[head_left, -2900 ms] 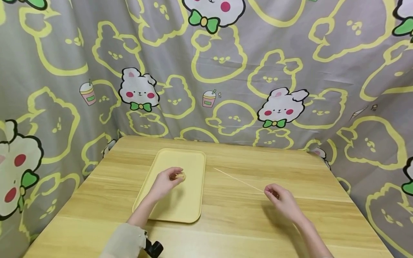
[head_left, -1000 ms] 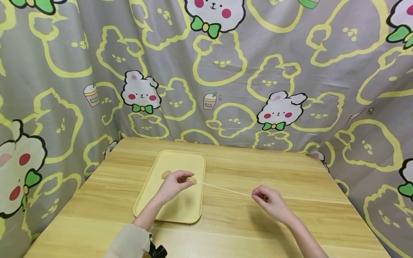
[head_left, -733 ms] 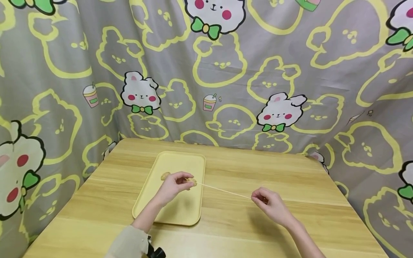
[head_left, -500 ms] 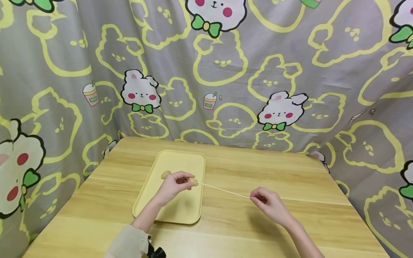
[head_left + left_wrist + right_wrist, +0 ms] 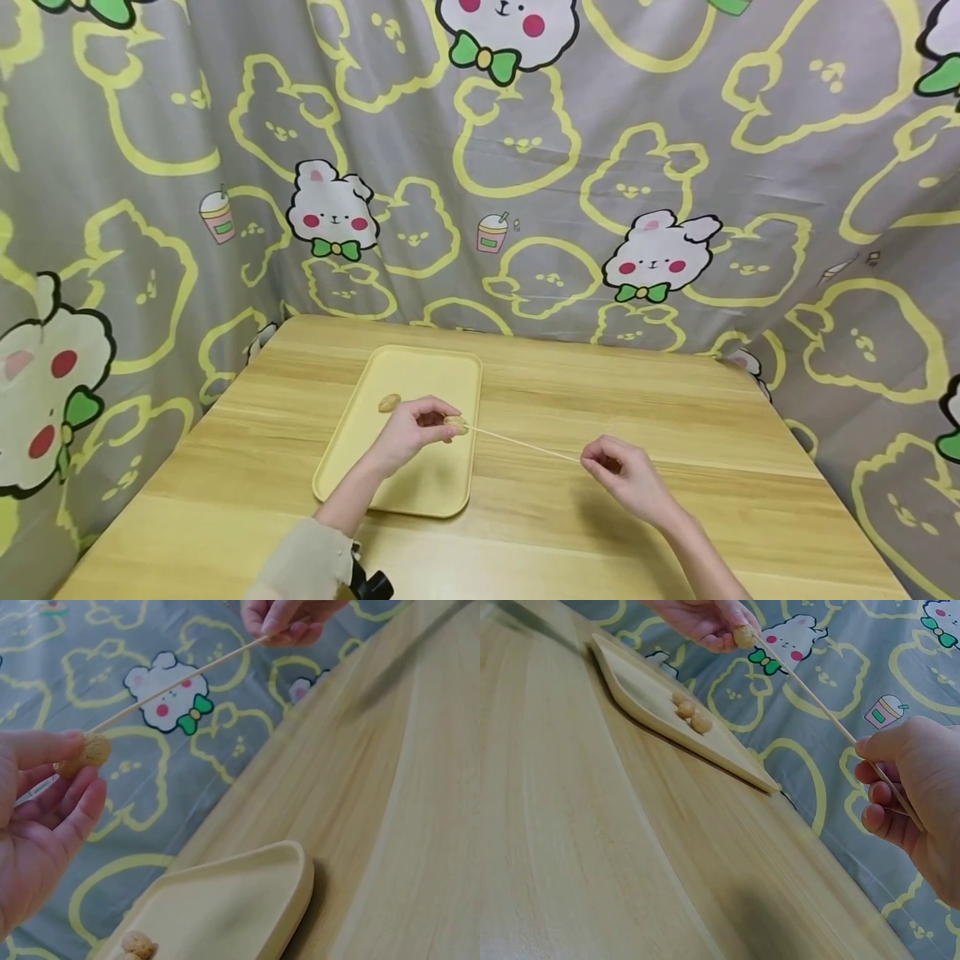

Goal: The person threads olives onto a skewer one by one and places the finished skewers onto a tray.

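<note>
Over the right part of the pale yellow tray (image 5: 420, 496), my left hand (image 5: 405, 433) pinches a light-brown, lumpy food ball (image 5: 90, 752) between thumb and fingers. A thin wooden skewer (image 5: 521, 442) runs from that ball to my right hand (image 5: 626, 477), whose thumb and fingers grip its other end. The tip meets the ball; how deep it goes in is hidden. Three similar balls (image 5: 685, 710) lie close together on the tray in the right wrist view; one ball (image 5: 389, 403) shows behind my left hand in the head view.
The tray lies on a wood-grain table (image 5: 600, 517), left of its middle. A grey curtain (image 5: 540, 192) with cartoon rabbits hangs along the back and sides. A black device (image 5: 371, 583) sits at my left wrist, by the sleeve (image 5: 307, 558).
Earlier the skewer tip was free in the air while my left hand held the ball over the tray. Both hands have since come together and the tip meets the ball.
</note>
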`<state>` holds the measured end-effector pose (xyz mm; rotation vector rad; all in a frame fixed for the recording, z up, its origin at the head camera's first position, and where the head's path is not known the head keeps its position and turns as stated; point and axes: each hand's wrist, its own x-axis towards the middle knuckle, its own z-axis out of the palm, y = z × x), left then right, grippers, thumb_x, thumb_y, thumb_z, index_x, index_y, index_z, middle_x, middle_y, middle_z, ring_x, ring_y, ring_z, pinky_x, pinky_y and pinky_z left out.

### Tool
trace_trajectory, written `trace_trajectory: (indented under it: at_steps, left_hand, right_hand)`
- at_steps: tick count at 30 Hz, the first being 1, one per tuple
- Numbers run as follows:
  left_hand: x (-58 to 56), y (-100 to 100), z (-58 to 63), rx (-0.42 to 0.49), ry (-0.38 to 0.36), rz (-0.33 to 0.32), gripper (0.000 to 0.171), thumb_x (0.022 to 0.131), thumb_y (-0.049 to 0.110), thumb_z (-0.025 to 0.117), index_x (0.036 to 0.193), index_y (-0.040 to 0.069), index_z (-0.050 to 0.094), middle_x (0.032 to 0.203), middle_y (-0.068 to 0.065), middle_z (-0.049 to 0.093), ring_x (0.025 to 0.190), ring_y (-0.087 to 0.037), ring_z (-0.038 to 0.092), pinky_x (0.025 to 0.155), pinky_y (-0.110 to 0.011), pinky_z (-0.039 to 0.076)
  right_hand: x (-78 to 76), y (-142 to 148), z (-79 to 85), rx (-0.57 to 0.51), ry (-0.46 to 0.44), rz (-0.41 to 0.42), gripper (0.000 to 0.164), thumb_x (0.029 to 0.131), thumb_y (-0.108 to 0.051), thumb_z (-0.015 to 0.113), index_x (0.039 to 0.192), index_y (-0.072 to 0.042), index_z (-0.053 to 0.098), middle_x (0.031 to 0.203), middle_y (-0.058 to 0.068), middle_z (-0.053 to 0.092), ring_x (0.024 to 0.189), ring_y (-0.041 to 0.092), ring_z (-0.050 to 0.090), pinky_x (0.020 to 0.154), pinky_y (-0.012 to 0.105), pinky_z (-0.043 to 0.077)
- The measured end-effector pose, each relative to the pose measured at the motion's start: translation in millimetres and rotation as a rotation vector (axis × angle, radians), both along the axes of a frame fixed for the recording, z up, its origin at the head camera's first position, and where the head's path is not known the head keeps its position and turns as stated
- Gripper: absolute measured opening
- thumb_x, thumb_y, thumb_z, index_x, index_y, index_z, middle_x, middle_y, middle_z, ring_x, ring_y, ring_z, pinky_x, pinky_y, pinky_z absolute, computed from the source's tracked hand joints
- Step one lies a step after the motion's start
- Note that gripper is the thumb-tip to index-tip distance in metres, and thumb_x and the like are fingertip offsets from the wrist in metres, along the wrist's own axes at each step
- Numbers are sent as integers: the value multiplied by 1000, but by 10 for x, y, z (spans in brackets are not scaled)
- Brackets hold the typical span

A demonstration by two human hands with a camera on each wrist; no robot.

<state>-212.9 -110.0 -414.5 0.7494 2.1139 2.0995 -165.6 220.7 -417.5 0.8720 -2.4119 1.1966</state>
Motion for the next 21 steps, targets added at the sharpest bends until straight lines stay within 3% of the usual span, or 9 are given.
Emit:
trace_trajectory:
  at_steps: [6, 15, 21]
  left_hand:
    - [13, 64, -18, 35, -26, -36, 30, 79, -8, 65, 103, -22, 54, 89, -5, 61, 72, -9, 60, 66, -23, 53]
    - [14, 98, -75, 53, -83, -29, 35, 81, 1, 68, 106, -19, 54, 88, -6, 59, 72, -10, 60, 69, -25, 53]
    - [33, 140, -106, 145, -156, -37, 34, 81, -4, 65, 108, -21, 52, 92, -4, 57, 75, -11, 62, 73, -28, 53]
  right_hand:
    - [96, -104, 180, -14, 7, 14, 24, 78, 14, 63, 79, -10, 60, 67, 3, 55, 56, 3, 43, 44, 20, 40]
    - [84, -128, 147, -68, -43, 40, 23, 79, 14, 62, 80, -9, 61, 68, 7, 55, 56, 1, 44, 42, 21, 41]
    - [85, -123, 142, -102, -88, 66, 22, 81, 13, 60, 82, -9, 60, 67, 5, 53, 54, 0, 44, 40, 21, 41]
